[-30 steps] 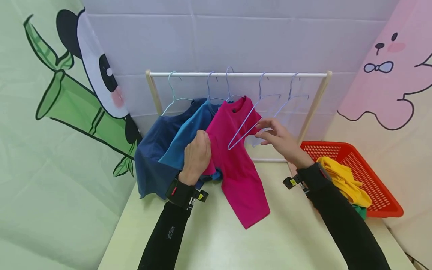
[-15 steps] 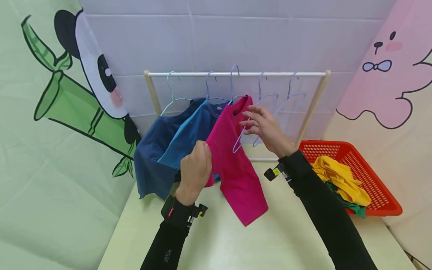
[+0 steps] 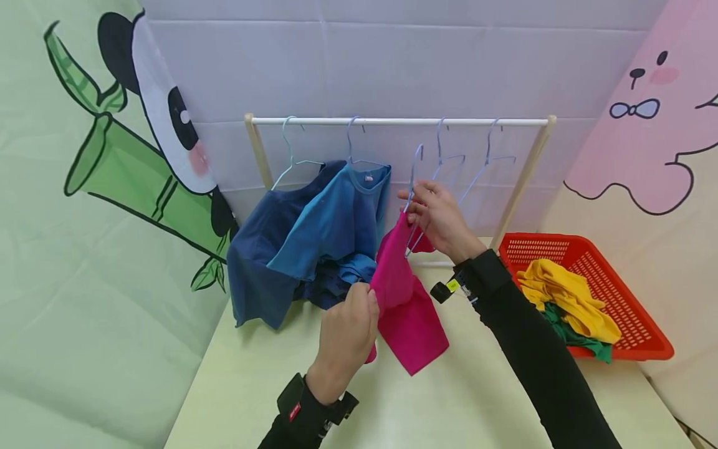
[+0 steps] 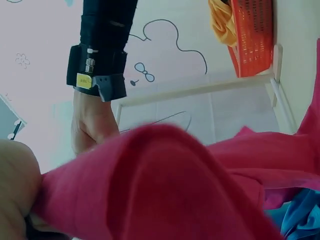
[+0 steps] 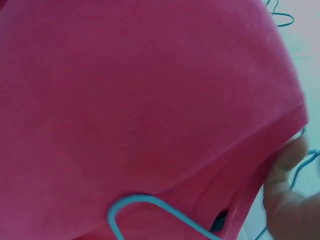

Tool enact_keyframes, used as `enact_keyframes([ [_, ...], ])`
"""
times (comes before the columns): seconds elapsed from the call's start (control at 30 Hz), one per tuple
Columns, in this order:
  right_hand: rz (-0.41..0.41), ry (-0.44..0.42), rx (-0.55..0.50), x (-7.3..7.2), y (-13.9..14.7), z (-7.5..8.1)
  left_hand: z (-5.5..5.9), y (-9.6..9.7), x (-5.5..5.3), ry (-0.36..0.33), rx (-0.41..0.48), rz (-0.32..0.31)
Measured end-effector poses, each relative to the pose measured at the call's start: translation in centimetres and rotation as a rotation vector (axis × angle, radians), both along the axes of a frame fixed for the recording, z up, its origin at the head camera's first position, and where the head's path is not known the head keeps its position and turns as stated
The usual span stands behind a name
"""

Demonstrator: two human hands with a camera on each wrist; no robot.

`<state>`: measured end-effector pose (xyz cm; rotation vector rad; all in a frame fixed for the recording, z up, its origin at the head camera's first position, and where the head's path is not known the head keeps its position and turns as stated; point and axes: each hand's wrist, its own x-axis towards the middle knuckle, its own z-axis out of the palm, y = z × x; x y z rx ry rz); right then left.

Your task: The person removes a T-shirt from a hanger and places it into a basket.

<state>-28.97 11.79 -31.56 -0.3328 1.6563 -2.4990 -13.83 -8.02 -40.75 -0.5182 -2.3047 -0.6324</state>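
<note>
A bright pink shirt [image 3: 397, 280] hangs partly on a lilac wire clothes hanger [image 3: 414, 171], whose hook stands below the rail, off it. My left hand [image 3: 349, 330] grips the shirt's left edge, low in front of the rack; in the left wrist view the pink cloth [image 4: 170, 185] stretches away from that hand. My right hand [image 3: 440, 218] holds the hanger near its neck, at the top of the shirt. One hanger arm shows outside the cloth, below the right fingers. In the right wrist view the thumb [image 5: 287, 170] lies against the shirt's edge.
A rack's white rail [image 3: 392, 121] carries a dark blue garment [image 3: 260, 249] and a lighter blue shirt [image 3: 331, 218] at left. Two bare hangers [image 3: 488, 156] hang at right. A red basket [image 3: 642, 318] with yellow [image 3: 569, 299] and green cloth [image 3: 578, 337] stands at right.
The hanger has come off the rail and down, with the pink shirt on it. My left hand has moved down and right with the cloth; my right hand has closed at the hanger's neck.
</note>
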Motion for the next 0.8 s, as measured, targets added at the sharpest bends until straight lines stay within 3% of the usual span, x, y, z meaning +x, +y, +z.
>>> enact_keyframes([
  [0.13,0.034,0.053,0.009,0.4,-0.2,-0.1,-0.3,0.3,0.6,-0.056,0.054,0.000],
  [0.27,0.029,0.125,0.051,0.7,-0.4,-0.2,-0.1,0.2,0.8,-0.044,0.071,-0.025],
  [0.37,0.023,0.146,0.065,0.8,-0.5,-0.3,0.2,0.0,0.9,-0.035,0.077,-0.063],
  [0.5,0.026,0.141,0.086,1.1,-0.8,-0.3,1.1,-0.3,0.7,-0.080,0.136,-0.093],
  [0.67,0.049,0.124,0.122,1.9,-1.1,-0.1,3.3,-0.6,-0.5,-0.204,0.223,-0.111],
  [0.8,0.078,0.130,0.151,2.6,-1.5,-0.2,4.7,-0.4,-2.3,-0.319,0.258,-0.173],
])
